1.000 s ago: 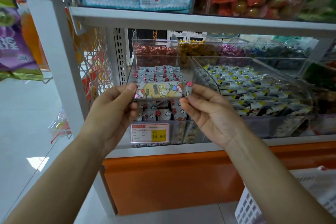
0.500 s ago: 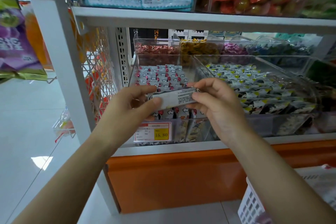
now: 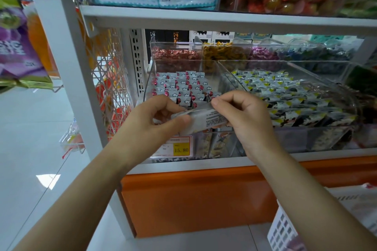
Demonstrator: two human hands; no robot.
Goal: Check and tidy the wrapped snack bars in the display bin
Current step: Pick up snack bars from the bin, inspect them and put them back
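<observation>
Two hands hold one bar (image 3: 204,120) in the air over the front of the bin (image 3: 183,60), at its near edge. The left hand (image 3: 151,123) pinches the bar's left end, its fingers (image 3: 169,106) curled over the top and the thumb pressed on the near face. The right hand (image 3: 243,117) pinches the right end, its fingers (image 3: 224,101) narrowed on the upper edge of the wrapper. The bar lies roughly level, tilted a little down to the left, and its pale side with small print faces the camera. Behind it, the bars (image 3: 183,86) in the bin stand in rows, white wrappers with red dots. A tag (image 3: 180,147) reading 15.80 sits on the bin's front wall, below the left hand. Just to the right is a second bin (image 3: 265,61) of yellow-and-black packets. Both bins sit on a white shelf (image 3: 330,154).
</observation>
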